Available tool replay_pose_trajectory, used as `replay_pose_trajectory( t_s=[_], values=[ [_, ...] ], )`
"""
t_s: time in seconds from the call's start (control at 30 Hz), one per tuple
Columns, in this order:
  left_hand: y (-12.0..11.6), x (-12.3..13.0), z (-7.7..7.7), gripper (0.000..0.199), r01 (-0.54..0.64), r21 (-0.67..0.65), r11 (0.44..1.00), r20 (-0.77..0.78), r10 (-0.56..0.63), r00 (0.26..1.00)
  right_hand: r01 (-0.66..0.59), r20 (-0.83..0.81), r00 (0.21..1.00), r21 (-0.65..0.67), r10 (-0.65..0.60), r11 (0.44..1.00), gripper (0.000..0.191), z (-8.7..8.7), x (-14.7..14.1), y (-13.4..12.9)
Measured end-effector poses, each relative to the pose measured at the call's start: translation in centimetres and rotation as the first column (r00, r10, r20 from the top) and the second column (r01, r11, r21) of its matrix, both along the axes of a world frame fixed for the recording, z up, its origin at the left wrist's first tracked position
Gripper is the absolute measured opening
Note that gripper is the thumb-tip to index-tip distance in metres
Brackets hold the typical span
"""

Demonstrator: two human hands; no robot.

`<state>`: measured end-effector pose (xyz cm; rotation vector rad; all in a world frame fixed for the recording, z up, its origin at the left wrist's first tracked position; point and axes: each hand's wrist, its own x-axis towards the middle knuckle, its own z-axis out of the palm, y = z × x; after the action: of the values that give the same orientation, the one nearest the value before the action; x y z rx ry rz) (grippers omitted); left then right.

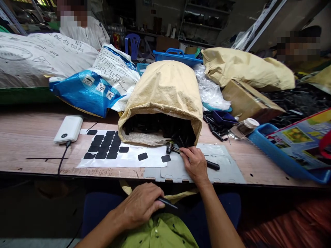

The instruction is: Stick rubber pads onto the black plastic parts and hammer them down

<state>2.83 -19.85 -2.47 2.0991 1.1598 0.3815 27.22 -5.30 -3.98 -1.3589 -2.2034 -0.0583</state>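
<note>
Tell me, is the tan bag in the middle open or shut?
Open: the bag lies with its mouth gaping at the front, and black pieces show inside.

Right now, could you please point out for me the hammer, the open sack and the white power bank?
Hammer (213, 165), head view: on its black handle.
Open sack (165, 86), head view: on its upper outer wall.
White power bank (68, 127), head view: on its top face.
</note>
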Motion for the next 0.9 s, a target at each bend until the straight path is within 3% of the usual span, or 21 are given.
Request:
replay_pose_trajectory(
  t_s=[0.2, 0.4, 0.53, 0.77, 0.9],
  values=[
    [-1.0, 0.0, -3.1, 0.026, -0.158, -0.218, 0.963, -0.184, 0.118, 0.976, 0.002, -0.009, 1.0, 0.008, -0.002, 1.0, 0.023, 0.0, -0.1, 0.0],
    [-0.4, 0.0, -5.0, 0.042, -0.194, -0.309, 0.931, -0.102, 0.17, 0.98, 0.007, -0.004, 1.0, -0.001, -0.007, 1.0, 0.024, 0.0, -0.1, -0.1],
    [-0.3, 0.4, -5.6, 0.054, -0.295, -0.442, 0.847, -0.184, 0.237, 0.954, 0.003, -0.005, 1.0, -0.008, -0.003, 1.0, 0.024, 0.0, -0.1, -0.1],
    [1.6, 1.4, -5.4, 0.045, -0.339, -0.363, 0.868, -0.543, 0.098, 0.834, 0.009, -0.015, 1.0, -0.008, -0.009, 1.0, 0.024, 0.0, -0.1, -0.2],
    [2.7, 2.4, -6.1, 0.047, -0.363, -0.365, 0.858, -0.576, 0.098, 0.812, 0.002, -0.021, 1.0, -0.005, -0.002, 1.0, 0.024, 0.0, -0.2, -0.1]
  ],
)
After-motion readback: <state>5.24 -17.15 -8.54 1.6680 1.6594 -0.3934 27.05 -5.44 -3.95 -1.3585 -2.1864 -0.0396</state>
